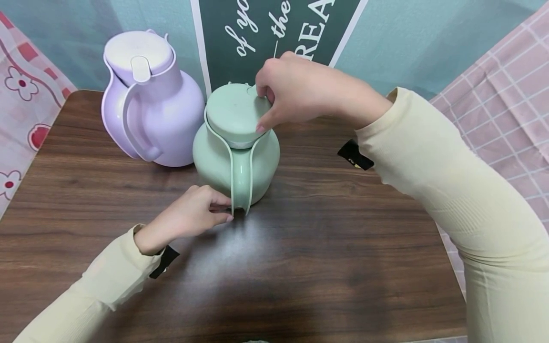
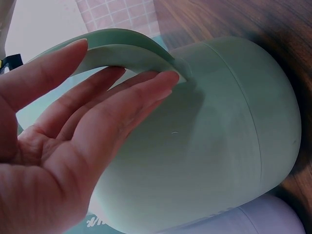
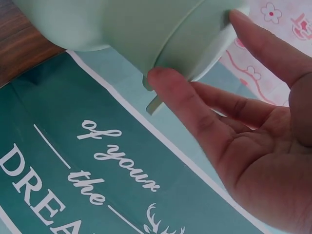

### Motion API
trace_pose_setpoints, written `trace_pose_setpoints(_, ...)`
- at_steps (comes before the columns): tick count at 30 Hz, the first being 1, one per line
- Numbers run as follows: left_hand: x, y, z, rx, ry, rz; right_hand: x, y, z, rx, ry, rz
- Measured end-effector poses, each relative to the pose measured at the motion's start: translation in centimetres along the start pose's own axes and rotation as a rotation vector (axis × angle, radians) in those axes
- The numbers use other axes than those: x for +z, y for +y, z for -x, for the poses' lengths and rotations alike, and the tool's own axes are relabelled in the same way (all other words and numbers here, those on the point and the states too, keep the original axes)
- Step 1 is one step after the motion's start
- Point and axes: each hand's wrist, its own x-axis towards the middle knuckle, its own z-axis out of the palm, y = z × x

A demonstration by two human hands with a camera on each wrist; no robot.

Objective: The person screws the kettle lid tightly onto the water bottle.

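A pale green thermos jug [image 1: 211, 159] stands upright on the table, its handle [image 1: 242, 178] facing me. My right hand [image 1: 300, 88] spans the right side of the round lid [image 1: 235, 110], which sits in the jug's neck. In the right wrist view, the thumb and index finger [image 3: 183, 100] hold the lid's edge from opposite sides. Down at the handle's lower end, my left hand [image 1: 188, 214] has its thumb and fingers about it. The left wrist view shows the fingertips [image 2: 165, 83] under the handle and the thumb along its outer side.
A lilac thermos jug [image 1: 171, 114] stands close on the left, its lid [image 1: 137, 50] on. Behind the jugs hangs a blue-green cloth [image 1: 407, 43] with a dark lettered panel [image 1: 223, 47]. The brown wooden table [image 1: 343, 247] extends in front.
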Motion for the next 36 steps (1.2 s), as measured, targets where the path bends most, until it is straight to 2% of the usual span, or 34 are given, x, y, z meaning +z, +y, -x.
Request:
trace_pose_setpoints(4, 0.0, 0.0, 0.0, 0.001, 0.001, -0.002, 0.2, 0.9, -0.4, 0.006, -0.005, -0.029)
trace_pose_setpoints(8, 0.0, 0.0, 0.0, 0.001, 0.003, -0.004, -0.4, 0.5, 0.0, 0.003, -0.024, -0.034)
trace_pose_setpoints(15, 0.0, 0.0, 0.0, -0.004, 0.002, -0.004, -2.6, -1.4, 1.5, 0.024, -0.167, -0.077)
trace_pose_setpoints(18, 0.0, 0.0, 0.0, -0.004, 0.002, -0.006, -3.0, -1.8, 1.9, 0.024, -0.201, -0.086)
trace_pose_setpoints(30, -0.1, 0.1, 0.1, -0.008, 0.004, -0.001, -2.6, -1.5, 2.0, 0.009, -0.113, -0.099)
trace_pose_setpoints(36, -0.1, 0.2, 0.1, -0.013, 0.002, -0.003, -2.7, -2.0, 2.3, 0.023, -0.106, -0.096)
